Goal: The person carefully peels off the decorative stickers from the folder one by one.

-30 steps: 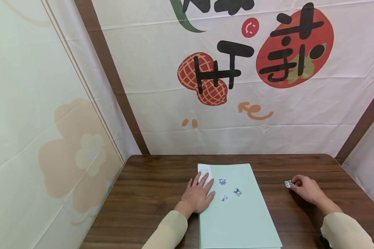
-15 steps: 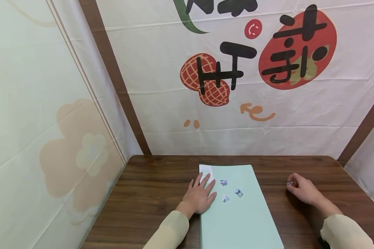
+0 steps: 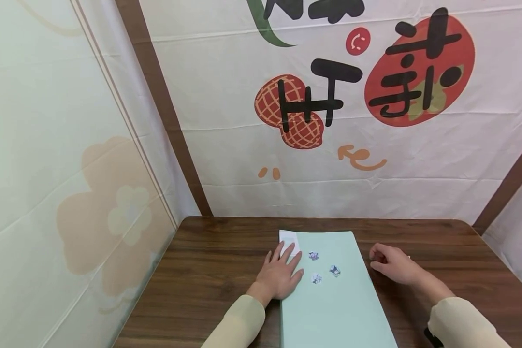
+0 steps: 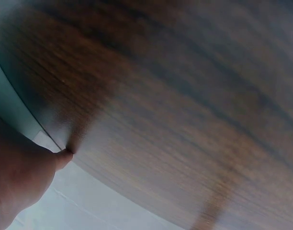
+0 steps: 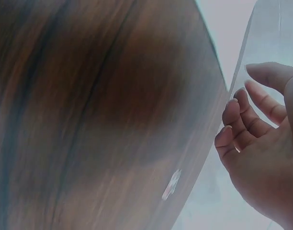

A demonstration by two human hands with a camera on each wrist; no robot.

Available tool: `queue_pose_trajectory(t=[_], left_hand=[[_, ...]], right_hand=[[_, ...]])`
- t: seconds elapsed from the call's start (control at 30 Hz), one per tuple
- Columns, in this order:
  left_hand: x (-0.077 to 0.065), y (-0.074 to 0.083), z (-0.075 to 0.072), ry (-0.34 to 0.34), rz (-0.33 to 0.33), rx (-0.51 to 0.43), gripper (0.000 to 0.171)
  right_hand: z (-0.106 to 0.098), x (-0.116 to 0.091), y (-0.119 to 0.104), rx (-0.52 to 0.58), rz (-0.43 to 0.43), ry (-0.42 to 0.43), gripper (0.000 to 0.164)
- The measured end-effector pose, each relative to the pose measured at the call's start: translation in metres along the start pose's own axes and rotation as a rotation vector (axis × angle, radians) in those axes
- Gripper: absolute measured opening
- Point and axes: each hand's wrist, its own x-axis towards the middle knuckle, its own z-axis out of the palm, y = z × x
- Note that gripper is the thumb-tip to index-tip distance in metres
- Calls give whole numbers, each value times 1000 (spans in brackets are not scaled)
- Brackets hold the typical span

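Note:
My left hand point(image 3: 278, 277) lies with fingers spread on the left edge of a pale green folder point(image 3: 330, 319), over part of a white label point(image 3: 288, 238) in its upper corner. Three small purple-and-white printed cutouts lie on the folder: one higher up point(image 3: 313, 255), one to the right point(image 3: 335, 271), one lower point(image 3: 316, 278). Just right of the folder, my right hand point(image 3: 393, 263) hovers over the table with loosely curled fingers, holding nothing. In the right wrist view, another small cutout point(image 5: 171, 184) sits on the wood, mostly hidden behind the hand in the head view.
The dark wooden table point(image 3: 217, 270) has rounded far corners. Behind it hangs a white printed cloth point(image 3: 235, 145) with red and black figures. A cloth with a pale flower point(image 3: 100, 217) closes off the left side.
My right hand has let go of the cutout, leaving it on the table, and has moved left toward the folder. The left hand stays in place; the head view shifts slightly.

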Motion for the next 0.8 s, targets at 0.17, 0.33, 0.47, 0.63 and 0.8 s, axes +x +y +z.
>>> queue_pose_trajectory(t=[0.17,0.33,0.47,0.63,0.8], left_hand=[[-2,0,-1,0,0,-13,62],[-2,0,-2,10,-2,-9,62],[-1,0,-1,3,-8,-6,62],[-1,1,-1,-3,-11,-9,62],[-2,1,-2,0,-7,-7,63]], right_hand=[[10,6,-16,29,-29,-31,14],[19,13,-26,56,-61,-75,14],[27,20,-30,58,-109,-85,14],[37,27,-33,63,-182,-95,15],[43,29,-40,89,-190,-133,18]])
